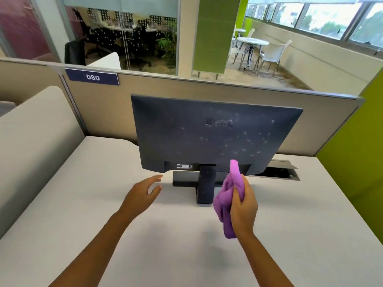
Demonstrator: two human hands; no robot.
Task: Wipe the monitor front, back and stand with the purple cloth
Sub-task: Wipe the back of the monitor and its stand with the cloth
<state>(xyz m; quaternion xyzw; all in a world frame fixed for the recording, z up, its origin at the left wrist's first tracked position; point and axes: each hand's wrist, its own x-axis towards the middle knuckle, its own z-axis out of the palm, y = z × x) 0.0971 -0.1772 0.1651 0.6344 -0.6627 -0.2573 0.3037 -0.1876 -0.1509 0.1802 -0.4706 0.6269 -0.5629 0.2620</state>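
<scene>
One purple cloth bunched in clenched right hand beside one monitor's stand; left hand released, fingers spread.

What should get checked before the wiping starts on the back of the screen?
1. Cloth in hand: ok, the right hand grips it.
2. Left hand free to steady things: ok, open above the desk.
3. Monitor back facing the person: ok, pale specks show on it.
4. Stand within reach: ok, just beyond the cloth.
5. Cloth touching the monitor: not ok, not pressed on yet.
6. Front of the screen clean: cannot tell, it faces away.
</scene>
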